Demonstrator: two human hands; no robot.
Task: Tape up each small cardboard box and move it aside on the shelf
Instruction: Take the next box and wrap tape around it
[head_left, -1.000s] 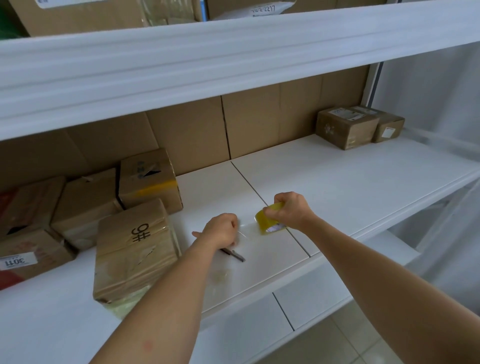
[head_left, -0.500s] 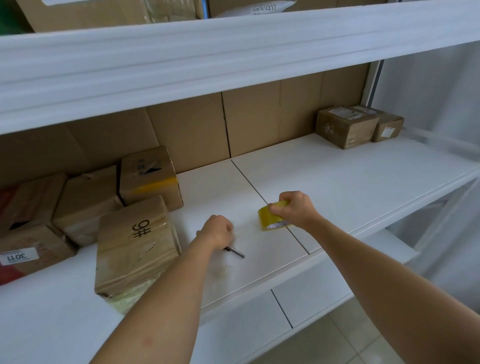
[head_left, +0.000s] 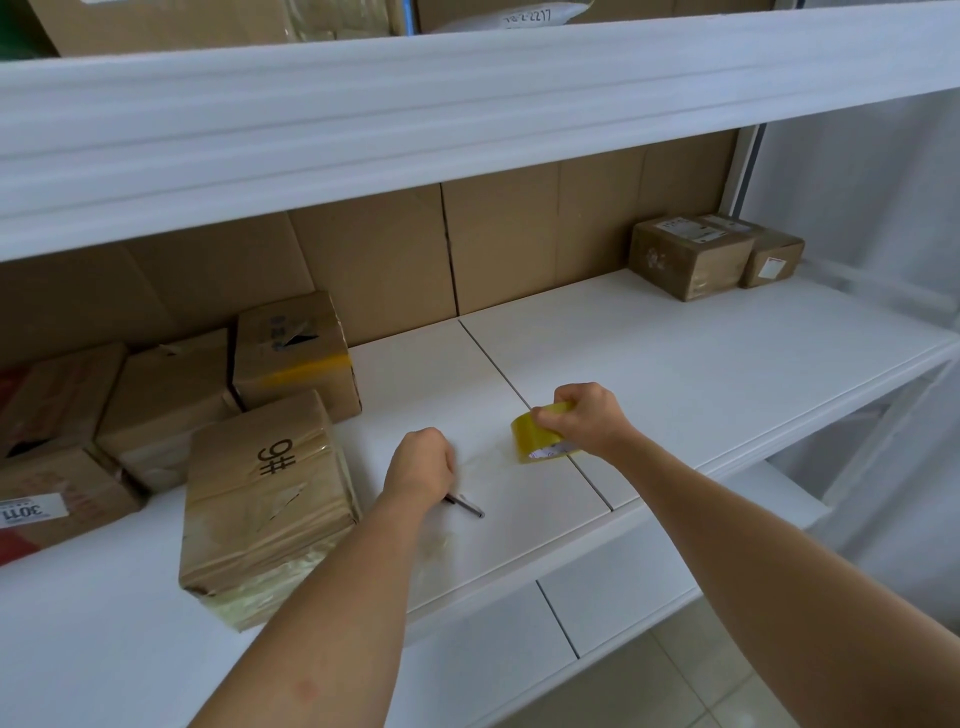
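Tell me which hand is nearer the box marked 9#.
Left. The left hand is just right of the 9# box; the right hand is farther right, gripping the tape roll.

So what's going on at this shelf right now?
A person is taping small boxes at a white shelf. The right hand grips a yellow tape roll resting on the shelf. The left hand is curled around a dark pen-like tool. A taped box marked 9# lies beside it; two more boxes sit far right.
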